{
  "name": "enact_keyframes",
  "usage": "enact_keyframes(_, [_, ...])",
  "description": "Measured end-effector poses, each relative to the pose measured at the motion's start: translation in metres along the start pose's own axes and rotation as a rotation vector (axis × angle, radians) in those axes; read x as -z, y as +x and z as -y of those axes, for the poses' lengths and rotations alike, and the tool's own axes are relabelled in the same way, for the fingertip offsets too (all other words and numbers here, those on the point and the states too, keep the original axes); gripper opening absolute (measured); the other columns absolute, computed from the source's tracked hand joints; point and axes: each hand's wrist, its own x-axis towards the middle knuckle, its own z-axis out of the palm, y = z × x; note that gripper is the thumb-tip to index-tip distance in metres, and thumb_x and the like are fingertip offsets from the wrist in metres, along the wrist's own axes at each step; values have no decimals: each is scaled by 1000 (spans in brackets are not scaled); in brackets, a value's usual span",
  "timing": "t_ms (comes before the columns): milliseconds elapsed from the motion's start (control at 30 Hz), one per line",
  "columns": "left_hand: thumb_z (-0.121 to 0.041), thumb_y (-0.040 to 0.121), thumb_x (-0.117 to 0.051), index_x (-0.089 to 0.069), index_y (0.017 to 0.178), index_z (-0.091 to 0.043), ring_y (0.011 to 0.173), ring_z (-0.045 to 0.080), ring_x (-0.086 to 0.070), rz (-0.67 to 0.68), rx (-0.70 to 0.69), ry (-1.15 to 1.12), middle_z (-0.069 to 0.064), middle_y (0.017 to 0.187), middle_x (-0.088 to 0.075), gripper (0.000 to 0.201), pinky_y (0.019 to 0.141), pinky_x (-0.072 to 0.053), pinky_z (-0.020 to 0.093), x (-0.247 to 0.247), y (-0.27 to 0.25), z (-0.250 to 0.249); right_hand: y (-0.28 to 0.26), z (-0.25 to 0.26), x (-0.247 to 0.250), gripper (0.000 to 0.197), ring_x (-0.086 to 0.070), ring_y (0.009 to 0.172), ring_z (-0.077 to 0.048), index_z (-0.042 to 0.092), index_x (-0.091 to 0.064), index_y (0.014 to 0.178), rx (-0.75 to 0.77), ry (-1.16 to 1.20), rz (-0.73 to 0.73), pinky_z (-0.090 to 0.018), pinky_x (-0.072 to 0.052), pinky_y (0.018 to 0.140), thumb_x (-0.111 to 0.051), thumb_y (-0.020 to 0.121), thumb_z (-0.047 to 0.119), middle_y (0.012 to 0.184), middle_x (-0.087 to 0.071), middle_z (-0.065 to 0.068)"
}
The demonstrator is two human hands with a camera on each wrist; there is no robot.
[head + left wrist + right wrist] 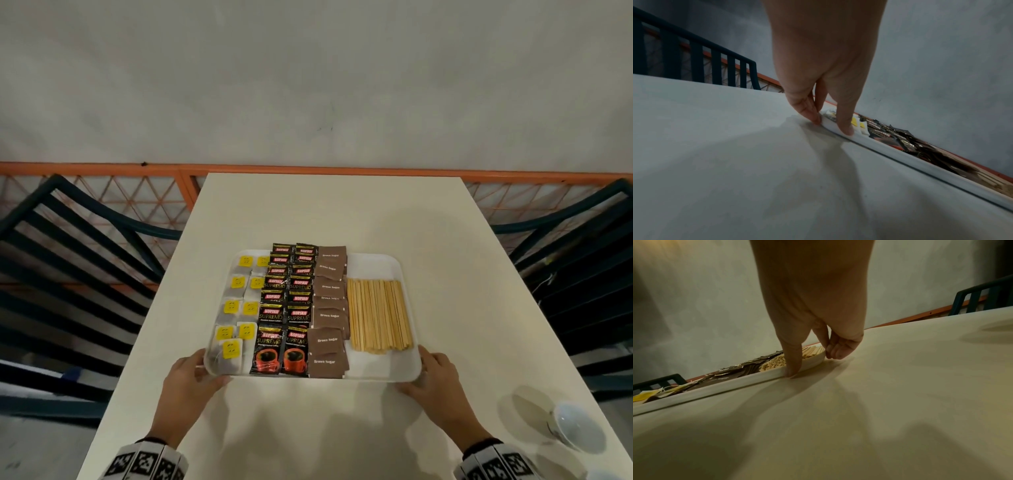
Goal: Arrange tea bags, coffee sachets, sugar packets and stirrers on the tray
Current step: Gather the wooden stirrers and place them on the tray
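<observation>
a dark slatted chair [78,260] stands off the left edge of the tabletop [329,212], its lower part cut off by the frame. the left hand [190,383] is at the near left corner of the white tray [376,265]; in the left wrist view its fingers [812,112] reach down to the corner rim with the thumb lying along the near edge, clasping that corner, though the fingertips under the rim are hidden.

the tray sits toward the near half of the tabletop. along its left side lie the tea bags [236,308] with yellow tags, in two columns; the pale pouches blend into the tray and are hard to tell apart. next come the coffee sachets [286,308], two overlapping columns in black, only the nearest pair showing whole; the farthest ones stick out past the far rim. then the brown sugar packets [329,311], one overlapping column, most half covered by the next. the wooden stirrers [378,315] lie side by side toward the right side, too closely packed to count.

the right hand [435,380] holds the near right corner of the tray; the right wrist view shows its thumb [793,363] pressed on the near rim and its fingers curled round the corner, tips hidden beneath.

near the near right corner of the tabletop sits a white cup [572,425], blurred. another dark chair [582,267] stands beyond the right edge.
</observation>
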Motion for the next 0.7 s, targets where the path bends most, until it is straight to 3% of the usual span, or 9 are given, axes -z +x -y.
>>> enact_keyframes(233, [-13,71,-78,-62,115,-13,91,28,-62,-16,9,13,11,100,-64,46,82,-49,37,5,30,-12,34,28,6,45,-48,92,-25,15,-55,111,-3,28,-17,-37,-43,84,-74,70,20,88,-52,3])
enact_keyframes(333, [-17,74,-77,-59,119,-17,95,23,-63,11,16,-42,6,105,-66,49,84,-49,35,7,50,-18,55,36,7,46,-50,93,-27,12,-56,110,-21,37,-28,-32,-42,80,-75,69,20,91,-53,-3])
enact_keyframes(467, [-14,77,-74,-55,120,-21,96,22,-60,25,13,-126,0,96,-63,48,80,-43,30,11,73,-32,83,55,13,36,-49,87,-22,8,-58,108,7,58,-29,-24,-37,74,-71,76,17,92,-53,-5])
enact_keyframes(600, [-14,81,-70,-49,129,-19,101,22,-57,32,14,-146,5,109,-62,53,86,-42,32,12,102,-45,117,72,17,35,-47,85,-19,5,-58,109,31,86,-41,-23,-35,73,-69,77,12,91,-54,-5])
enact_keyframes(700, [-11,83,-67,-50,128,-18,95,17,-52,27,-8,-171,2,104,-59,49,85,-38,29,13,123,-53,141,79,16,37,-53,90,-20,7,-56,112,33,96,-54,-21,-37,73,-69,78,13,95,-56,-5])
